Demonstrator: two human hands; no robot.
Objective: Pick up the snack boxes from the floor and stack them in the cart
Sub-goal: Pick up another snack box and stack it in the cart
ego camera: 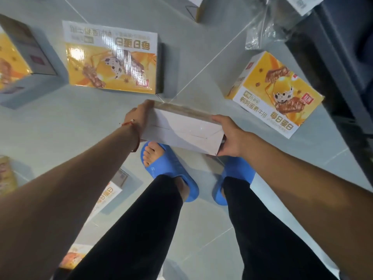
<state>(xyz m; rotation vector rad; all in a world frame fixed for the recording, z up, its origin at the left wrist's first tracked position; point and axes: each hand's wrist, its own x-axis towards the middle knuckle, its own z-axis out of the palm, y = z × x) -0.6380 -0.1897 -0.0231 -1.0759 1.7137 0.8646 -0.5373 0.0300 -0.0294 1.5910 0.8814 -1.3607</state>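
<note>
Box [182, 132], plain white underside, btwn hands.

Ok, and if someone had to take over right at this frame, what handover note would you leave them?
Hands: left hand and right hand each grip one end of the held box, above the feet, white face towards the camera.
Things: the dark structure at the right edge may be the cart; its inside is out of view.
Done: one box lifted; the count already stacked cannot be seen.
Left: place this one, then the centre box, right box, left box and the box by the left arm.
</note>
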